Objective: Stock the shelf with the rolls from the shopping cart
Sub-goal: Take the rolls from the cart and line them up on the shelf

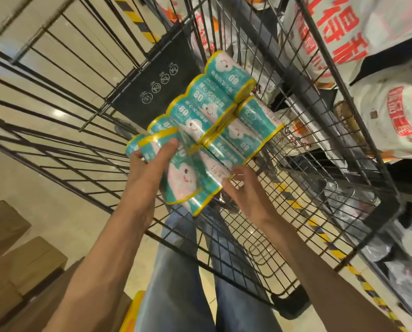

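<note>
Several teal rolls with yellow ends and a white cloud face lie in packs in the black wire shopping cart (pixel 296 149). One pack of rolls (pixel 207 109) stretches up toward the cart's far end. My left hand (pixel 150 161) grips the near pack (pixel 183 180) from the left, thumb across its top. From the right, the fingers of my right hand (pixel 245 188) touch that same pack's edge. The shelf (pixel 392 75) stands to the right of the cart, filled with white bags printed in red.
A black plastic seat flap (pixel 157 82) with white icons hangs at the cart's far end. Cardboard boxes (pixel 20 257) sit on the floor at the lower left. Yellow-black striped tape (pixel 320 236) runs along the floor by the shelf. My jeans-clad legs show below the cart.
</note>
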